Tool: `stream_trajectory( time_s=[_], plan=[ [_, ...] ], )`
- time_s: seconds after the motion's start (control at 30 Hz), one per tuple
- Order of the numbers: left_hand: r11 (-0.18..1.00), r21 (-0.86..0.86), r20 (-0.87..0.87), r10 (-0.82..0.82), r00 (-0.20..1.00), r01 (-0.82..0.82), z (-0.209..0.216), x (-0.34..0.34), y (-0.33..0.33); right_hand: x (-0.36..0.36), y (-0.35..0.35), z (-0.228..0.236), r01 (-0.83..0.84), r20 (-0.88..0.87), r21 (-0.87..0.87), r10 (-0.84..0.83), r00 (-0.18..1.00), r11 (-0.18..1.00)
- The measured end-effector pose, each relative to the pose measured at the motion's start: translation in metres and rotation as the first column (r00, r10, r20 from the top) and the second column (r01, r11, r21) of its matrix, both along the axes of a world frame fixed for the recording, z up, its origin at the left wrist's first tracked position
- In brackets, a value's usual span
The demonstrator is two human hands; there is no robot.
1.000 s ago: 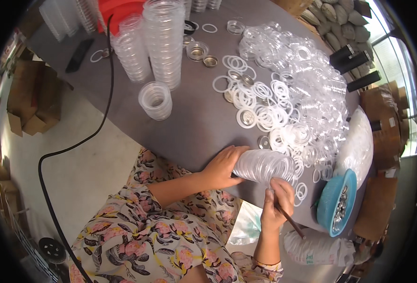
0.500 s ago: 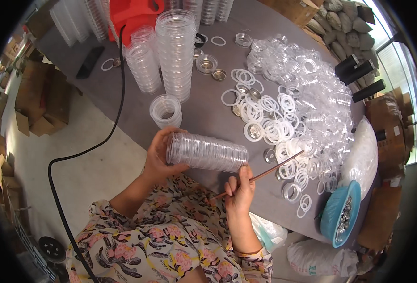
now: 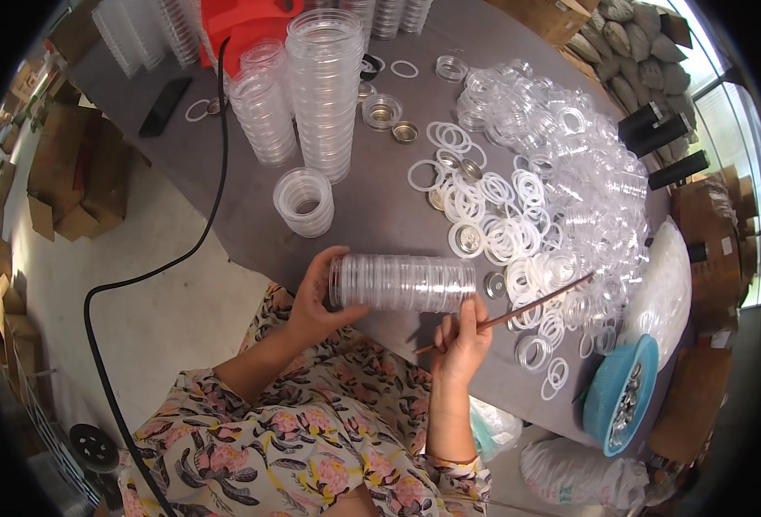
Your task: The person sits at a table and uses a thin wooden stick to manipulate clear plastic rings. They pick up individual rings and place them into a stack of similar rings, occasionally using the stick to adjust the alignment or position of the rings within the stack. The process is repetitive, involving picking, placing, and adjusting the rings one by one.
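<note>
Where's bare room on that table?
The table has a bare patch between the short cup stack and the white rings; another, between the flat black object and that stack, is crossed by a black cable. The clear plastic heap crowds the right, tall cup stacks the far left.

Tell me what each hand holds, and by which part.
The left hand holds a stack of clear plastic pieces by its left end; the right hand touches the stack's right end and holds a brown stick partway along.
</note>
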State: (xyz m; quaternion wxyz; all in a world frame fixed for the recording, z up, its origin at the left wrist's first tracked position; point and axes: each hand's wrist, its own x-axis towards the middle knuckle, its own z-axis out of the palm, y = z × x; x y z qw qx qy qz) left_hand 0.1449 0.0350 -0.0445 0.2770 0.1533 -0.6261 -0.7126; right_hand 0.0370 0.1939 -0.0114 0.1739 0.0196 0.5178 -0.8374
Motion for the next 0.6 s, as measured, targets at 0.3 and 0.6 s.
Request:
stream_trajectory(
  time_s=[0.3, 0.6],
  plan=[
    [0.847, -0.532, 0.131, 0.082, 0.988, 0.0, 0.018, 0.003, -0.018, -0.005, -0.015, 0.071, -0.134, -0.348, 0.602, 0.41, 0.844, 0.787],
    [0.719, -0.585, -0.134, 0.37, 0.919, -0.375, 0.063, -0.026, -0.087, -0.026, -0.113, 0.164, -0.225, -0.762, 0.491, 0.54, 0.358, 0.842]
  ],
)
